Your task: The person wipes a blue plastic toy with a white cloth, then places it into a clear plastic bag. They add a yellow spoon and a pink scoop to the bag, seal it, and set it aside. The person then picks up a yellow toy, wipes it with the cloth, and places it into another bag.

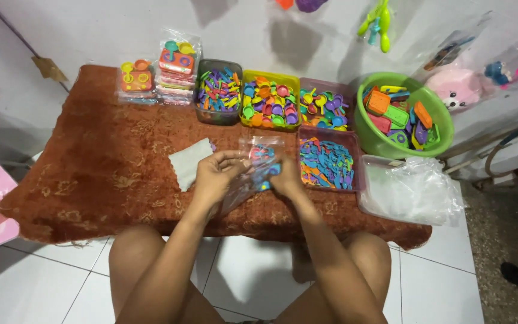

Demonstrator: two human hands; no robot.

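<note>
My left hand [217, 177] and my right hand [285, 177] both grip a clear plastic bag [258, 157] holding small colourful toy pieces, over the front middle of a low table covered in rust-brown cloth [109, 162]. The bag hangs between the hands, its lower part trailing toward my left wrist. A pale green sheet [188, 162] lies flat just left of my left hand.
Along the back stand stacked packed toy bags [175, 66], a dark bin [218, 91], a yellow bin [270, 99] and two maroon bins [326, 159] of toy cutlery. A green basin [403, 114] holds toy blocks; a box of clear bags [409, 189] sits right.
</note>
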